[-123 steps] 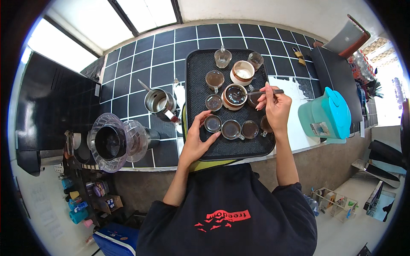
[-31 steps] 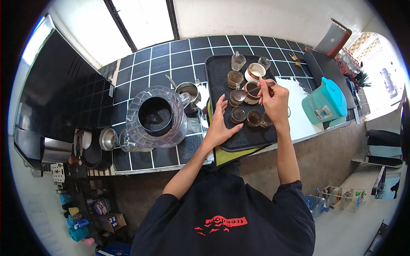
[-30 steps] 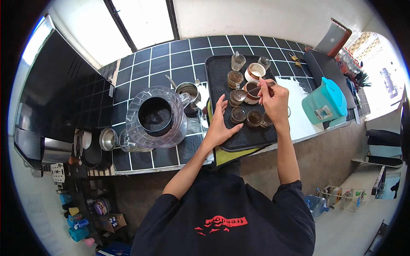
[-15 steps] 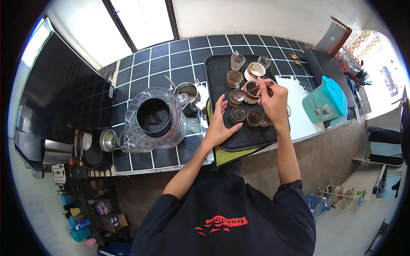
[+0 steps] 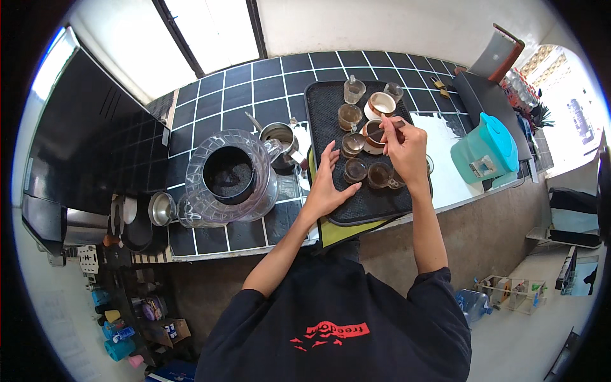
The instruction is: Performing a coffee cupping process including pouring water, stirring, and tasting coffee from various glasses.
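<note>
A spoon (image 5: 400, 124) is pinched in my right hand (image 5: 407, 145) over a brown-and-white ceramic pot (image 5: 375, 150); its bowl end appears down inside the pot, partly hidden by my fingers. Left of the pot stands a glass cup (image 5: 352, 145) with brownish contents. My left hand (image 5: 328, 191) rests open at the left edge of the black tray (image 5: 324, 114), its thumb close beside another glass cup (image 5: 355, 170). More glass cups (image 5: 380, 176) sit nearby, one partly behind my right wrist. A second ceramic pot (image 5: 381, 104) holds something white.
At left, a black bowl (image 5: 229, 175) sits on a clear glass dish (image 5: 197, 149), near a metal pot (image 5: 280, 134). A turquoise pitcher (image 5: 484, 149) stands right of the tray. A padlock (image 5: 440, 87) lies at the back. The counter's front edge runs before me.
The spoon's bowl has moved right, from over the left glass cup into the ceramic pot. My left hand has stayed in place.
</note>
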The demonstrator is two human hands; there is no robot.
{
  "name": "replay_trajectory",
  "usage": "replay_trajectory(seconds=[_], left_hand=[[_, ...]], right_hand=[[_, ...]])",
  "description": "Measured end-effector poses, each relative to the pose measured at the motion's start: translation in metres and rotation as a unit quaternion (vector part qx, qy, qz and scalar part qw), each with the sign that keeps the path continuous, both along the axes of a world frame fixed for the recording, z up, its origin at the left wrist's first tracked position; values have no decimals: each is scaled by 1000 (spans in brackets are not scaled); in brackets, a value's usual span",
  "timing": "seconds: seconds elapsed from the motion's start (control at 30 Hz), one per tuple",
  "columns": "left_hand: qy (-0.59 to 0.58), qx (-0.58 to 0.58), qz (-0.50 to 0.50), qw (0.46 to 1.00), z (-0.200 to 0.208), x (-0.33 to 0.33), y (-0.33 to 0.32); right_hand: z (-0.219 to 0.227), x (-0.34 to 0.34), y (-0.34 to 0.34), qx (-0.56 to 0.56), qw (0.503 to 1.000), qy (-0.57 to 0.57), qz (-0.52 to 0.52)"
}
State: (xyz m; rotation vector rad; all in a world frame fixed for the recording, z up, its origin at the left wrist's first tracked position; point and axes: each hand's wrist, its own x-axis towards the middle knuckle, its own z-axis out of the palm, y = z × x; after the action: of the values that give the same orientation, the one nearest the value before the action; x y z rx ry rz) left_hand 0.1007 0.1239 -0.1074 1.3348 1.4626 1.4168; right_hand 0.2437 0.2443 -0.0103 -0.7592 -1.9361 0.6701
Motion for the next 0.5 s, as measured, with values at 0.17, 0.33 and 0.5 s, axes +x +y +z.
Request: replay_trajectory(seconds=[0.17, 0.33, 0.5], left_hand=[[8, 7, 4, 1000, 0, 1, 0], [2, 4, 1, 1000, 0, 0, 0], [8, 22, 11, 1000, -3, 1, 1]], right_hand=[[4, 1, -2, -4, 1000, 1, -5], [13, 3, -7, 1, 1000, 13, -6], [27, 6, -14, -25, 999, 33, -12]])
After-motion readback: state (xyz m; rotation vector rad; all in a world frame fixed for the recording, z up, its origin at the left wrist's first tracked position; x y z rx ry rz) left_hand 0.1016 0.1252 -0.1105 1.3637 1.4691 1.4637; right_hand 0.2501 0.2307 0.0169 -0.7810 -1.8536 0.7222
